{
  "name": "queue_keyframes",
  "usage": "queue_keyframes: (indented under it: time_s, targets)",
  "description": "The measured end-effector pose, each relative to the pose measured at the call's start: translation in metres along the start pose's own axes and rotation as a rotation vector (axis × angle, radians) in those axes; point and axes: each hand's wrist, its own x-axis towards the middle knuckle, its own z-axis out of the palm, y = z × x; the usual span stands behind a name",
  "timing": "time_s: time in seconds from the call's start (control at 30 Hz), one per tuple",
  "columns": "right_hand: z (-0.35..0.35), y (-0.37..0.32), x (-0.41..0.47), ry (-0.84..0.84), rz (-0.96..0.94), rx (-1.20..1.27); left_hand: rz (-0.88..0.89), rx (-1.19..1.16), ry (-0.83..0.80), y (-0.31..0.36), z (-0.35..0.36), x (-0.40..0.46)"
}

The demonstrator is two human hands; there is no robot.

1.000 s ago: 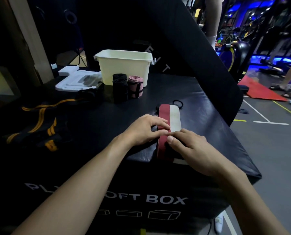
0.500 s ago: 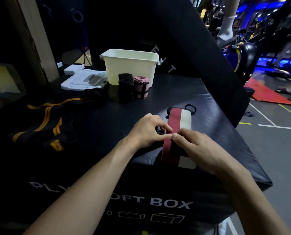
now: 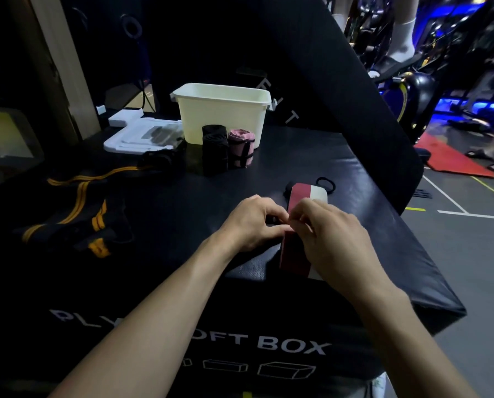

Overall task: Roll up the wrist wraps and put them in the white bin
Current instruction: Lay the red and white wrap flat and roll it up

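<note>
A: Though striped like stiff webbing, wrap [image 3: 304, 196] probably soft, light, springy; likely to uncoil unless pinched at the rolled end. Lying at centre right of the frame, near end draped over the box [image 3: 355, 179] edge.

B: And the hands?

A: Left hand [image 3: 251, 222] curled, fingertips pinching the wrap at mid-strip. Right hand [image 3: 332, 237] curled too, pinching the same spot.

B: Bin [image 3: 223, 116]?

A: Upper centre, well apart; three finished rolls [image 3: 227, 149] standing just in front.
</note>
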Motion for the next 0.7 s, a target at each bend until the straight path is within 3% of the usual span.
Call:
queue_keyframes:
  time_s: [0.13, 0.47, 0.6, 0.7]
  targets:
    - [0.003, 0.004, -0.016, 0.149, -0.124, -0.077, -0.005, -0.03, -0.011, -0.002, 0.001, 0.001]
    - [0.002, 0.024, -0.046, -0.121, -0.154, -0.033, 0.03, -0.011, -0.036, -0.007, 0.001, 0.003]
    - [0.005, 0.022, -0.041, -0.14, -0.15, -0.07, -0.001, 0.015, -0.056, -0.007, 0.005, 0.005]
    - [0.006, 0.02, -0.039, -0.123, -0.16, -0.121, 0.008, 0.121, -0.17, 0.001, -0.003, 0.012]
